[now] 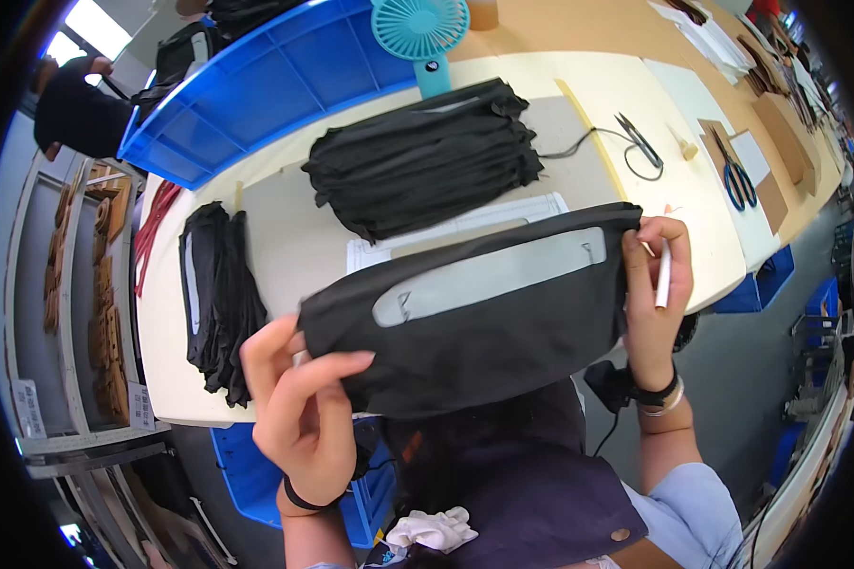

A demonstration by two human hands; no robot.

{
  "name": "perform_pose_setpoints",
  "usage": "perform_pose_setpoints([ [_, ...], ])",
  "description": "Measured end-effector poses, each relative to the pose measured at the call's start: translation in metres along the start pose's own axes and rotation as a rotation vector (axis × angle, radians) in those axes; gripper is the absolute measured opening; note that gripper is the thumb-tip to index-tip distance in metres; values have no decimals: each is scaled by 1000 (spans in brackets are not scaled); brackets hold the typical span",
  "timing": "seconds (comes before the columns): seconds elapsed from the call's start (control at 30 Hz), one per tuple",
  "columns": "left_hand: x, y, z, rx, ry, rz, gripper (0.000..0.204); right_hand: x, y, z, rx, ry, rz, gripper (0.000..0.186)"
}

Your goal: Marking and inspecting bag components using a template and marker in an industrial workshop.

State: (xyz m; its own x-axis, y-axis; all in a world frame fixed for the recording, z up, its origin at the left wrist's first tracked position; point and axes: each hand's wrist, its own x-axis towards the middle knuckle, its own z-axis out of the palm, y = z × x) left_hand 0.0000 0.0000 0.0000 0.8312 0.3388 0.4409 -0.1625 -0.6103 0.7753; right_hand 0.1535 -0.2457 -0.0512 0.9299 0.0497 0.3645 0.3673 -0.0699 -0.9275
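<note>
1. Nearest the body, the black cloth piece is held raised, spread out and slightly tilted; its grey strip is in place, with small dark marks at both ends, so this piece's marking looks done or nearly so.
2. The left hand has its grip closed on the cloth's left end, the index finger reaching over the near side; the cloth extends rightward from it.
3. The right hand pinches the cloth's far right corner between thumb and finger, and also keeps a white pen-like stick in its grip. The cloth thus hangs between both hands.
4. Beyond the left hand, a smaller black stack lies on the worktop, a grey strip showing on its side.
5. Just past the cloth, partly covered by it, is a white sheet.
6. Farther off, a larger black stack suggests many pieces remain, though which stack is finished I cannot tell.
</note>
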Motion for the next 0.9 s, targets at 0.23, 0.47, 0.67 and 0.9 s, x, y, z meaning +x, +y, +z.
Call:
perform_pose_setpoints([
  [0.23, 54, 14, -19, -138, -125, -112, 36, 58, -47, 3, -131, -196, -89, 28],
  [0.47, 137, -32, 9, -96, 114, 89, 40, 141, -22, 57, 21, -334, -138, 41],
  [0.67, 194, -55, 3, -575, 56, -350, 33, 179, -10, 83, 194, -427, 116, 39],
  [0.9, 211, -38, -13, -889, -67, -289, 20, 188, -33, 71, 301, -371, 243, 33],
])
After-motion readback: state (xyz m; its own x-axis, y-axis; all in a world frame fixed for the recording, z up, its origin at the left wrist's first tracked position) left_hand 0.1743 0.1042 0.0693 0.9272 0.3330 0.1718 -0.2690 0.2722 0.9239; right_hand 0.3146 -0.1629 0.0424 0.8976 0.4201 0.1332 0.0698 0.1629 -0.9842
